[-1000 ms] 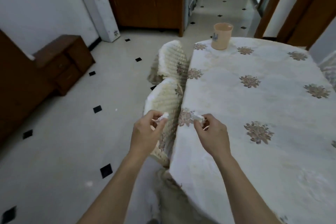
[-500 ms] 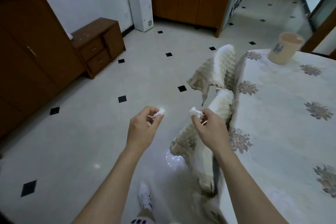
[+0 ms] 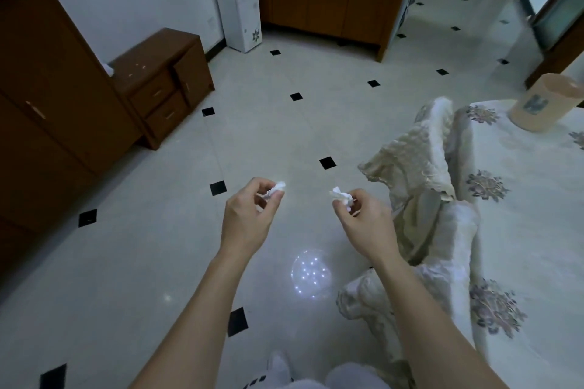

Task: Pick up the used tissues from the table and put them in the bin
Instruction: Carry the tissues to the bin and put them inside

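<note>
The left hand (image 3: 249, 218) is pinching a small crumpled white tissue (image 3: 275, 190) between thumb and forefinger, with the other fingers curling in loosely beneath. The right hand (image 3: 363, 224) is pinching a second crumpled tissue (image 3: 341, 197) at its fingertips in the same way. The two hands are hovering side by side, a gap between them, above a pale tiled floor (image 3: 158, 246) dotted with black diamonds. A round cluster of light spots (image 3: 311, 275) is glinting on the floor just below the hands. To the right of the right hand, a chair in a cream cover (image 3: 410, 161) is standing against the surface (image 3: 521, 230), which is wearing a white floral cloth. The peach-coloured bin (image 3: 543, 103) is sitting on the surface near its far edge, well apart from both hands. A brown drawer chest (image 3: 164, 82) is standing far left.
</note>
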{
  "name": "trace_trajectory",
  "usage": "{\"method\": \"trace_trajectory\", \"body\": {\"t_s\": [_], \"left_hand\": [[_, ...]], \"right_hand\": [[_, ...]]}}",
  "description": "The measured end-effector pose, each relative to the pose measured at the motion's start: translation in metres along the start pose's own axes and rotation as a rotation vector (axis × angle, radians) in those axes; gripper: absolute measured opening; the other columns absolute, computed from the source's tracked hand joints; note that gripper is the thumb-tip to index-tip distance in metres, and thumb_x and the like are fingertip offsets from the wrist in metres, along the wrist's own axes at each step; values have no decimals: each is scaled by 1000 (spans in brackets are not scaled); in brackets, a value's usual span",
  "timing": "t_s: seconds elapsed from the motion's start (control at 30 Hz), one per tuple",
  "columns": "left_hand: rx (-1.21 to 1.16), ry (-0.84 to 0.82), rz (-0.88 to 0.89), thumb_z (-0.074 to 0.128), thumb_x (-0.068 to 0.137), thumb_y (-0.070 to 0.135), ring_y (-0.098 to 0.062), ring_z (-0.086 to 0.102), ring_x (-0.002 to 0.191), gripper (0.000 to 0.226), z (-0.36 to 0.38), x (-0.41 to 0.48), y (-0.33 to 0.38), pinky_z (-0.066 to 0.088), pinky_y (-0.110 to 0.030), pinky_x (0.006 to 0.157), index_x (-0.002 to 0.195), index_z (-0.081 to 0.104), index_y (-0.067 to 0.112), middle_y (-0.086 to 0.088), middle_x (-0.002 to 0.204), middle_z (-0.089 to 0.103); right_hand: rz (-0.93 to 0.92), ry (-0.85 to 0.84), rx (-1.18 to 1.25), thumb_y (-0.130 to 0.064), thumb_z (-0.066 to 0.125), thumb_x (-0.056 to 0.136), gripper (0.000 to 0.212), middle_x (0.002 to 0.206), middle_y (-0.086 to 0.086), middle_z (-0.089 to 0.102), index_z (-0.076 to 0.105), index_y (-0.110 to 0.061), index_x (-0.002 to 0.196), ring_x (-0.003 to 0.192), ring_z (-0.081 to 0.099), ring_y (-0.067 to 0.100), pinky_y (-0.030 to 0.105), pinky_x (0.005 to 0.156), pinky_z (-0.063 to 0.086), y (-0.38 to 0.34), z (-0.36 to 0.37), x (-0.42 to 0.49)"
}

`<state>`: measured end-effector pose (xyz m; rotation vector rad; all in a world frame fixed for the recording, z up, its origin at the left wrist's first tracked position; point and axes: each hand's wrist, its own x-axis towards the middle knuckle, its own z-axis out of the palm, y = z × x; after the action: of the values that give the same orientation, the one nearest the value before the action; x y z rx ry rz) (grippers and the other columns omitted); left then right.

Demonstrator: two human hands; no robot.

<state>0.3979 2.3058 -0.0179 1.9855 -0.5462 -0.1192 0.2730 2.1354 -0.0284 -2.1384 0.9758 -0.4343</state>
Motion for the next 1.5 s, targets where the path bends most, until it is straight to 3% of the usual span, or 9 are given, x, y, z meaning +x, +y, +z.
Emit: {"method": "trace_trajectory", "body": {"t_s": [0.17, 0.4, 0.63, 1.07, 1.33, 1.5], "left_hand": [[-32, -24, -5, 67, 91, 37, -4, 60, 73, 14, 9, 46, -8, 43, -16, 61, 88, 66, 23, 14, 82, 68], [-26, -35, 25, 66, 92, 39, -7, 60, 71, 16, 37, 138, -13, 45, -19, 60, 86, 64, 24, 13, 81, 67], [4, -89, 64, 65, 92, 40, -4, 60, 74, 16, 102, 266, 11, 48, -24, 65, 87, 64, 25, 15, 82, 67], [-27, -183, 106, 65, 91, 40, -3, 61, 74, 14, 224, 445, 52, 45, -16, 62, 86, 63, 27, 22, 83, 66], [-57, -268, 113, 66, 91, 41, -4, 60, 73, 14, 298, 556, 56, 43, -13, 61, 85, 63, 28, 25, 84, 66], [-90, -369, 143, 66, 90, 43, -7, 59, 72, 15, 353, 653, 70, 43, -11, 61, 84, 64, 29, 12, 77, 66]], "right_hand": [[31, -5, -33, -39, 56, 90, 30, 59, 0, 56, 51, -18, 70, 60, 53, 15, 34, 58, 44, -4, 15, 36], [65, 13, 3, -40, 55, 89, 28, 60, -3, 56, 51, -20, 69, 61, 54, 16, 31, 57, 44, -11, 38, 127], [66, 72, 7, -38, 56, 89, 33, 57, -3, 52, 45, -20, 64, 59, 49, 18, 33, 54, 40, -12, 37, 265], [121, 162, 5, -40, 56, 88, 31, 61, -2, 58, 47, -19, 66, 63, 57, 18, 39, 59, 50, 14, 4, 459], [209, 208, -5, -43, 57, 89, 35, 62, -3, 58, 45, -21, 64, 63, 56, 16, 34, 57, 46, 33, -4, 569], [276, 280, -14, -39, 57, 89, 31, 58, -17, 55, 51, -16, 69, 61, 56, 10, 24, 53, 43, 35, -18, 662]]}}
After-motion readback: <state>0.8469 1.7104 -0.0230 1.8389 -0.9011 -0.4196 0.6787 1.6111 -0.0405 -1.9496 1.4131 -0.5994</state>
